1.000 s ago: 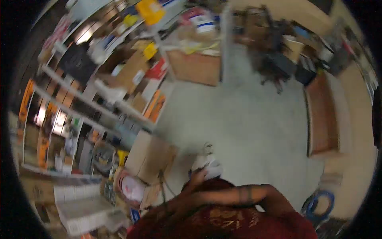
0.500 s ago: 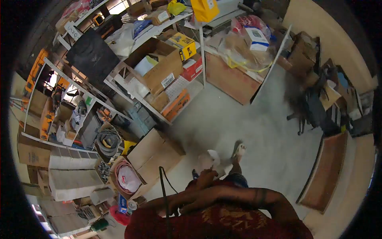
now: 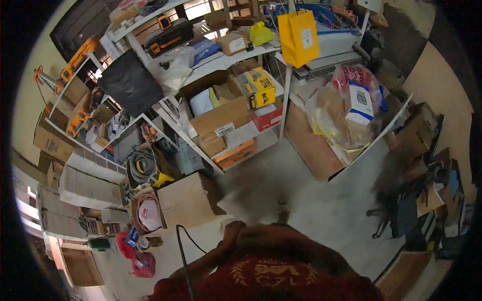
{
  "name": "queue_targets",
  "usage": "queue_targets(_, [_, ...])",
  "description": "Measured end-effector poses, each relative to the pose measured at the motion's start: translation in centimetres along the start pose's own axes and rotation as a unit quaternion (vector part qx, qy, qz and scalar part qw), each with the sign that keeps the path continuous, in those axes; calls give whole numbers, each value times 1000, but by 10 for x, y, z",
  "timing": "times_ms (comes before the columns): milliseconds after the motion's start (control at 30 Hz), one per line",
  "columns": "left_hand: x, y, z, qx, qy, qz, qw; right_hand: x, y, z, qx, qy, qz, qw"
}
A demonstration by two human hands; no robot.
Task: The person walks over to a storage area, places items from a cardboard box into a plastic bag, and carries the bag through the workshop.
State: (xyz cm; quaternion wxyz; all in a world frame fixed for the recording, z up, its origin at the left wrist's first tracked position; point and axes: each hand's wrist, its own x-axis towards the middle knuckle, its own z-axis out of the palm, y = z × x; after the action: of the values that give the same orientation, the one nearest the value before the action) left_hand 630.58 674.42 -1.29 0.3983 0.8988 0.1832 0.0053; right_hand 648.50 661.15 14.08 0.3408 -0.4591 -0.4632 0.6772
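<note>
My left hand [image 3: 233, 234] is in front of my red shirt [image 3: 271, 271], low in the view, with its fingers curled in. Whatever it holds, if anything, is too dim and blurred to make out. My right forearm [image 3: 301, 247] lies bent across the shirt, and the fingers of that hand are hidden in shadow. A thin black cable [image 3: 183, 256] hangs near my left arm. Beyond the left hand stands an open cardboard box [image 3: 183, 199].
Ahead is a white shelf with an open carton [image 3: 221, 120], a yellow boxed tool [image 3: 258, 89] and a yellow paper bag [image 3: 298, 40]. Plastic-wrapped goods [image 3: 341, 118] rest on a low shelf at right. An office chair [image 3: 401, 215] and boards are farther right. Pink bags [image 3: 144, 265] lie at left.
My view has tilted up and shifted, so the shelves sit lower and farther right. The pale object at my left hand and most of my legs have dropped from sight.
</note>
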Motion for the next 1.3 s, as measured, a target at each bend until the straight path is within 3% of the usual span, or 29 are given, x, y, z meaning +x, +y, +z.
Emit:
queue_targets(33, [2, 8, 4, 1, -11, -6, 1000, -17, -12, -14, 60, 63, 71, 994])
queue_targets(100, [12, 21, 20, -23, 52, -168, 984, -33, 23, -47, 22, 95, 50, 994])
queue_targets(233, [13, 24, 37, 102, 77, -130, 983, -49, 180, -126, -81, 110, 0, 991])
queue_targets(300, [14, -12, 64, 136, 154, -34, 978, -65, 175, -156, -77, 130, 56, 987])
queue_targets(367, [33, 46, 53, 82, 138, -141, 977, -86, 179, -177, -68, 179, 123, 974])
queue_targets(467, [39, 48, 65, 196, 88, -110, 970, -89, 208, -206, 24, 282, 125, 951])
queue_targets(567, [36, 36, 69, 246, 35, -130, 960, -72, 255, -244, -41, 339, 71, 937])
queue_targets(633, [29, 26, 72, 258, 9, -146, 955, -68, 267, -269, -156, 372, 144, 904])
queue_targets(700, [23, 13, 76, 109, 90, -143, 980, -74, 245, -284, -191, 390, 160, 886])
queue_targets(733, [24, 13, 77, 111, 89, -139, 980, -79, 231, -289, -228, 401, 174, 870])
queue_targets(800, [24, 22, 76, 160, 68, -98, 980, -84, 211, -294, -251, 392, 173, 868])
queue_targets(867, [17, 16, 82, 111, 73, -137, 982, -77, 217, -294, -279, 366, 164, 872])
queue_targets(933, [9, 15, 90, 55, 105, -182, 976, -70, 247, -299, -287, 379, 31, 879])
queue_targets(1000, [7, 16, 97, 73, 98, -162, 979, -58, 271, -304, -536, 297, -37, 790])
queue_targets(1067, [18, 63, 82, 69, 111, -171, 977, -58, 266, -288, -400, 302, 84, 861])
queue_targets(1100, [23, 81, 75, 69, 101, -173, 977, -65, 245, -280, -388, 247, 137, 877])
queue_targets(1133, [24, 85, 75, 65, 121, -189, 972, -73, 214, -270, -377, 190, 190, 887])
queue_targets(1233, [12, 89, 77, -14, 131, -254, 958, -68, 195, -245, -374, 139, 254, 881])
queue_targets(1267, [9, 87, 79, -186, 148, -355, 904, -63, 196, -239, -352, 121, 282, 884])
queue_targets(1300, [2, 81, 82, -354, 163, -431, 814, -59, 196, -232, -375, 103, 261, 883])
